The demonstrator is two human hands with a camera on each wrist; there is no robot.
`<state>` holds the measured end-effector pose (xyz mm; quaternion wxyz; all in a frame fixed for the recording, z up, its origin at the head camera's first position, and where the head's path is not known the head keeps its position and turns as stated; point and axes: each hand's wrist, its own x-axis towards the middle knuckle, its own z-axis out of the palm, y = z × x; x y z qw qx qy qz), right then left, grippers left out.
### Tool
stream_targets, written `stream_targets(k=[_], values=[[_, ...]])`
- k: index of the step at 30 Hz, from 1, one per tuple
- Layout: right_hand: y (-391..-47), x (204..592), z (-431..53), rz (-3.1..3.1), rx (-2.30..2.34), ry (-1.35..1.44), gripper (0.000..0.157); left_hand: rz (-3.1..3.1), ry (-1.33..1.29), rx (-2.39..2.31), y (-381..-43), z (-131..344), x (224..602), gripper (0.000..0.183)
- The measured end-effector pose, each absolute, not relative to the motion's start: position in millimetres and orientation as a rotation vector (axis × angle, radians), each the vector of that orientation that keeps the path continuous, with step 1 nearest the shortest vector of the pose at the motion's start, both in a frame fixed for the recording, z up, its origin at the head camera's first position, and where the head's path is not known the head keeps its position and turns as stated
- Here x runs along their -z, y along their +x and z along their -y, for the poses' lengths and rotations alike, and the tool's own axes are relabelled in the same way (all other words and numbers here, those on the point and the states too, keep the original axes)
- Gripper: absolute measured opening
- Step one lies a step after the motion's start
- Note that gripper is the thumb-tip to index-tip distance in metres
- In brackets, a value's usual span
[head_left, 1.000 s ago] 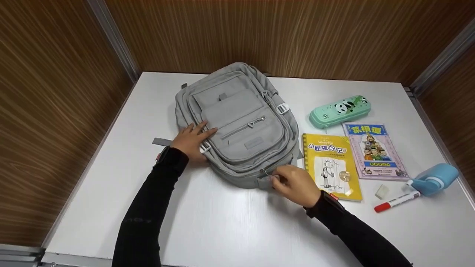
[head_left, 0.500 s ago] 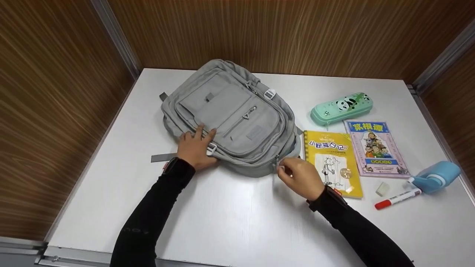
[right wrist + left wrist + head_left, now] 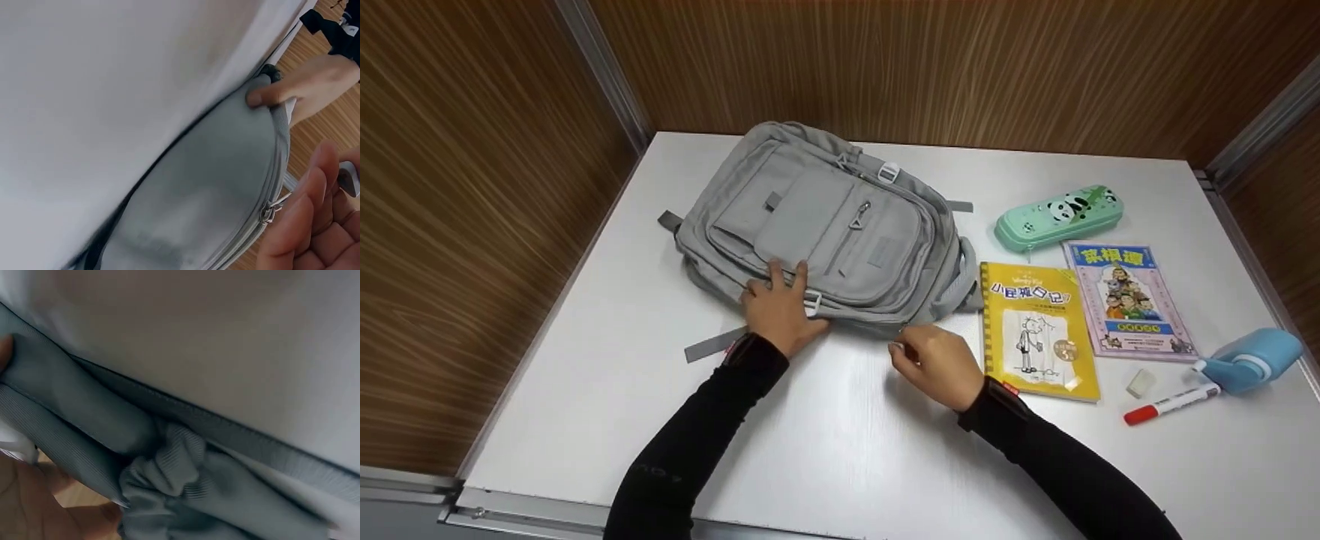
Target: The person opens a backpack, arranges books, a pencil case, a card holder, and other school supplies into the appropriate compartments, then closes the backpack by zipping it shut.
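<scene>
A grey backpack (image 3: 825,217) lies front side up on the white table, turned at an angle. My left hand (image 3: 781,311) rests on its near side, fingers spread over the front beside a white buckle (image 3: 812,303). In the right wrist view, the left thumb (image 3: 264,97) presses on the bag's side panel. At the near right edge of the bag, my right hand (image 3: 936,364) has curled fingers and pinches the zipper pull (image 3: 279,201). The metal zipper slider (image 3: 268,214) sits on the edge track in the right wrist view.
Right of the bag lie a yellow book (image 3: 1039,330) and a pink-and-blue book (image 3: 1129,300), with a green panda pencil case (image 3: 1059,217) behind. Further right are an eraser (image 3: 1140,383), a red-capped marker (image 3: 1171,405) and a blue bottle (image 3: 1260,360). Wood-grain panels enclose the table.
The backpack has turned counterclockwise, its top end swinging left and nearer. My left hand has moved right with it. The right hand shifted slightly right, then back left, along the bag's edge.
</scene>
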<state>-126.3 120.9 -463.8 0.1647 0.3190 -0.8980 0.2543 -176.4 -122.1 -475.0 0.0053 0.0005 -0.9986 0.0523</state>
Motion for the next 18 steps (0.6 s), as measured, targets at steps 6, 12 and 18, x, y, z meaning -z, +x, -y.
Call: stream_targets(k=[6, 12, 18], values=[[-133, 464, -124, 2.579, -0.733, 0.84, 0.018, 3.108, -0.01, -0.285, -168, 104, 465, 0.106], [-138, 461, -135, 2.612, -0.775, 0.82, 0.009, 3.108, -0.433, 0.102, -164, 154, 447, 0.091], [-139, 461, -145, 2.632, -0.77, 0.801, 0.007, 2.938, -0.556, 0.231, -172, 214, 452, 0.067]])
